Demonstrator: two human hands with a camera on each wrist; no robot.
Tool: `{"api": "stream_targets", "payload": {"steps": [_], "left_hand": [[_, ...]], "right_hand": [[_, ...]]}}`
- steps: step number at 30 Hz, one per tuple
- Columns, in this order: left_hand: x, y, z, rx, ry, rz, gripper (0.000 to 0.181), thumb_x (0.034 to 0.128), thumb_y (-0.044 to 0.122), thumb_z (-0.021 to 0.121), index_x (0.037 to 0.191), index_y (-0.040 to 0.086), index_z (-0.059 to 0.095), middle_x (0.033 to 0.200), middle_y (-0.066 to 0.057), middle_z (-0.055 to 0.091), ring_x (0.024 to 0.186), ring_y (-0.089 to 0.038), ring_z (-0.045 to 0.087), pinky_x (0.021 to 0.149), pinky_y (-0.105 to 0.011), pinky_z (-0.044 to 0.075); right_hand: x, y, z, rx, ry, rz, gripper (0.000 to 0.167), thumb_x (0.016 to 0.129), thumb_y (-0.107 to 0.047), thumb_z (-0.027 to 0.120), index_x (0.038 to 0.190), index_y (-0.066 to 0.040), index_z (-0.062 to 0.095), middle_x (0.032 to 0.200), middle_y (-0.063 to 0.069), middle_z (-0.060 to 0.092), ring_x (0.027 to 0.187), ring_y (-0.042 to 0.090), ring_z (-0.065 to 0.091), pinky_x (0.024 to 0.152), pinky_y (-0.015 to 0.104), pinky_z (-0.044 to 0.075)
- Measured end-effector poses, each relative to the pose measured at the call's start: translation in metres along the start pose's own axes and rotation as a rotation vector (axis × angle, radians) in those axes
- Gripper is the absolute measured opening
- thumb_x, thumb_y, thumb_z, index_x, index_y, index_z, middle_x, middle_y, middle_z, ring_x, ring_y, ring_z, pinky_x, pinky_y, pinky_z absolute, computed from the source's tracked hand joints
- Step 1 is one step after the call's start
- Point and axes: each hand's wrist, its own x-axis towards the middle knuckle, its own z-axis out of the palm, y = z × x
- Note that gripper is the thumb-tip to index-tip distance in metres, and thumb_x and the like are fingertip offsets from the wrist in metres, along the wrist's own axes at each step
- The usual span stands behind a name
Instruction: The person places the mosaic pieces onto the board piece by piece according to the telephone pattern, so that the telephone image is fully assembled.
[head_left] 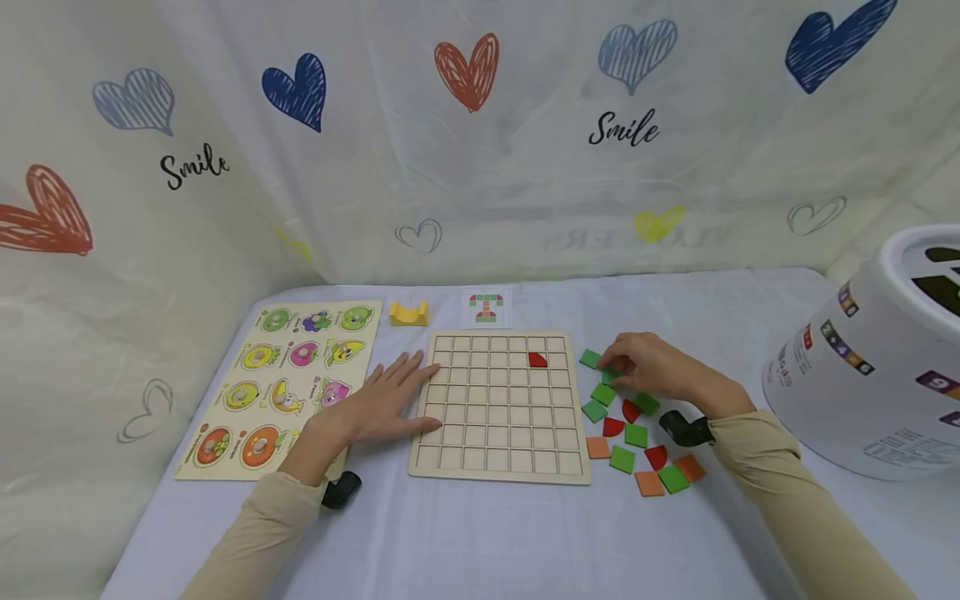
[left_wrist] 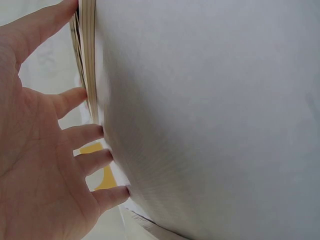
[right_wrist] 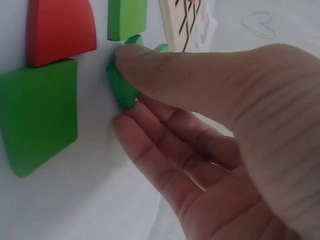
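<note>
A wooden grid board (head_left: 498, 406) lies flat in the middle of the table, with one red quarter-round tile (head_left: 537, 360) in a cell near its upper right. My left hand (head_left: 386, 404) is spread, its thumb and index finger touching the board's left edge. Seen from the left wrist, the straight fingers (left_wrist: 75, 137) reach to the board's side (left_wrist: 89, 55). To the right of the board, my right hand (head_left: 651, 365) pinches a green tile (right_wrist: 121, 85) between thumb and fingers; its outline is partly hidden. Around that hand lie several loose tiles: green squares (head_left: 622, 459), red quarter-rounds (head_left: 656, 457) and orange squares (head_left: 649, 483).
A pattern card (head_left: 486, 308) showing a T-like figure stands behind the board. Left of the card is a yellow block (head_left: 408, 314) with a curved top. A fruit-picture board (head_left: 303, 367) lies at the left. A large white container (head_left: 862, 367) stands at the right.
</note>
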Motion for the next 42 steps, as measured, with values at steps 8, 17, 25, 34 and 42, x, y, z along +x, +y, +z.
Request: {"api": "stream_targets", "payload": {"steps": [8, 17, 25, 34, 42], "left_hand": [[0.001, 0.0, 0.001, 0.006, -0.001, -0.01, 0.089, 0.0998, 0.059, 0.06, 0.167, 0.011, 0.025, 0.174, -0.02, 0.01, 0.161, -0.041, 0.004, 0.126, -0.064, 0.004], [0.002, -0.001, 0.001, 0.01, -0.008, -0.012, 0.09, 0.0999, 0.06, 0.059, 0.167, 0.012, 0.024, 0.174, -0.02, 0.009, 0.161, -0.04, 0.003, 0.126, -0.064, 0.005], [0.002, -0.001, 0.0, 0.007, -0.01, -0.012, 0.09, 0.0996, 0.059, 0.06, 0.167, 0.011, 0.024, 0.174, -0.02, 0.009, 0.161, -0.04, 0.003, 0.126, -0.064, 0.004], [0.002, -0.001, 0.001, 0.015, -0.007, -0.01, 0.09, 0.0995, 0.059, 0.06, 0.167, 0.011, 0.025, 0.174, -0.021, 0.01, 0.16, -0.041, 0.003, 0.126, -0.064, 0.004], [0.002, -0.002, 0.002, 0.015, -0.008, -0.011, 0.09, 0.0993, 0.06, 0.06, 0.167, 0.012, 0.025, 0.174, -0.02, 0.009, 0.161, -0.041, 0.003, 0.126, -0.064, 0.005]], "right_hand": [[0.001, 0.002, -0.005, 0.011, -0.026, 0.035, 0.02, 0.087, 0.001, 0.082, 0.106, 0.002, 0.076, 0.095, 0.005, 0.065, 0.086, 0.019, 0.062, 0.08, 0.038, 0.059], [-0.001, 0.003, -0.005, 0.038, 0.033, 0.002, 0.021, 0.084, 0.003, 0.084, 0.1, -0.002, 0.072, 0.091, 0.003, 0.066, 0.083, 0.017, 0.061, 0.077, 0.038, 0.059], [-0.002, 0.003, -0.003, 0.057, 0.064, -0.017, 0.019, 0.085, 0.005, 0.083, 0.095, -0.005, 0.071, 0.091, 0.001, 0.066, 0.082, 0.015, 0.061, 0.078, 0.035, 0.059], [0.0, -0.005, -0.006, 0.055, 0.151, -0.13, 0.019, 0.086, 0.008, 0.081, 0.093, -0.006, 0.07, 0.093, 0.0, 0.069, 0.087, 0.018, 0.067, 0.078, 0.037, 0.06], [0.012, -0.021, -0.006, 0.107, 0.162, -0.155, 0.017, 0.088, 0.005, 0.08, 0.097, -0.006, 0.072, 0.095, 0.001, 0.071, 0.088, 0.017, 0.068, 0.079, 0.038, 0.061]]}}
